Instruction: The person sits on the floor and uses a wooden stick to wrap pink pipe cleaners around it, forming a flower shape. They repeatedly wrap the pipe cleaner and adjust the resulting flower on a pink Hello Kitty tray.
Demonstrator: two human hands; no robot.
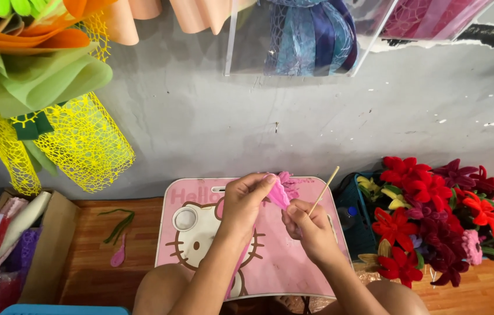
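Observation:
My left hand [245,200] pinches a pink fuzzy petal piece [279,191] above a pink lap tray with a cartoon cat [200,233]. A fluffier pink part [287,182] sticks up behind the petal. My right hand [311,227] grips a thin wooden stick [324,190] that points up and to the right, its lower end hidden in the fist. The two hands touch at the fingertips near the petal. My bare knees show at the bottom edge.
A dark basket [359,227] of red, maroon, yellow and pink fuzzy flowers [433,216] stands at right. Green stem pieces [119,224] and a pink petal [118,255] lie on the wooden floor. A cardboard box [48,251] with wrapping rolls is at left, yellow netting [86,146] above.

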